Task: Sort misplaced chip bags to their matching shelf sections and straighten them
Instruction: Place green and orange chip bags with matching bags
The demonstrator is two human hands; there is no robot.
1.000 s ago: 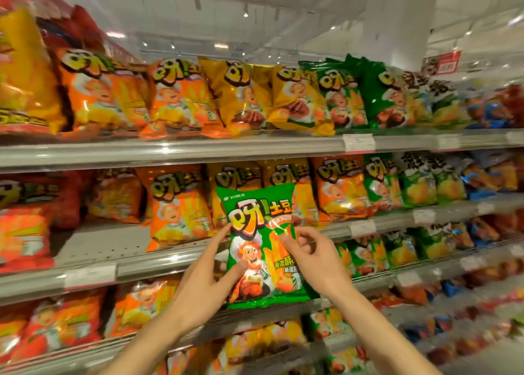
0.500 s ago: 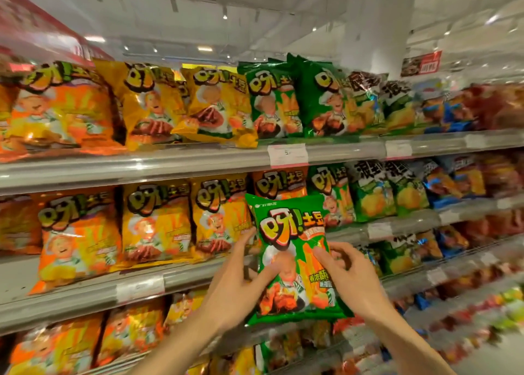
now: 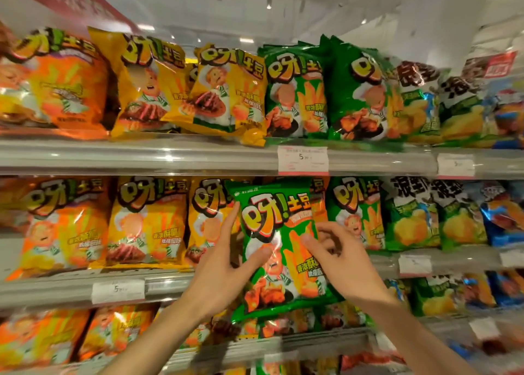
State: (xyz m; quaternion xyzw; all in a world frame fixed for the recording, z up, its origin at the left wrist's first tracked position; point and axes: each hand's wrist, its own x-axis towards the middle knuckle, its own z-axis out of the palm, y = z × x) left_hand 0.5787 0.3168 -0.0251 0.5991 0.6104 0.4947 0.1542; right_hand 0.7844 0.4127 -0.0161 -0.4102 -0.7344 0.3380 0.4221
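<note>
Head view. You hold one green chip bag [image 3: 279,247] upright in front of the middle shelf [image 3: 170,285], just at 5 o'clock of frame centre. Your left hand [image 3: 224,272] grips its left edge: thumb laid across the front, forefinger straight up along the side at 11 o'clock of the palm. Your right hand [image 3: 340,257] pinches the right edge, thumb on the front, remaining fingers curled behind the bag.

The bag covers part of an orange bag [image 3: 317,204] standing behind it on the middle shelf. At 3 o'clock of the held bag, just beside it, stands a matching green bag [image 3: 355,213]. At 9 o'clock, a row of yellow bags [image 3: 147,221].

Top shelf [image 3: 141,154], 12 o'clock: two green bags [image 3: 326,93], with yellow bags [image 3: 187,91] to their 9 o'clock. A price tag [image 3: 302,159] sits on the shelf lip directly above the held bag.
</note>
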